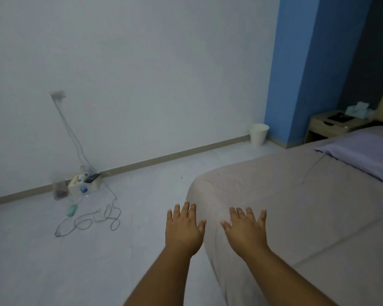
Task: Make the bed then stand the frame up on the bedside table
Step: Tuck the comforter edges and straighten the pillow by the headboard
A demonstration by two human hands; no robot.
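Pale floor (53, 272), white box (84, 183) of small clutter, wastebasket (259, 133) contents unseen.

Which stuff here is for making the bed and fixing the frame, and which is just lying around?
For the job: bed, pillow, bedside table, dark flat frame on it, both open hands.

Just lying about: bin, tissue box, cables, white box on the floor.

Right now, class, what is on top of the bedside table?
On the bedside table lie a flat dark object, possibly the frame, and a tissue box. The bed hides the table's far end.
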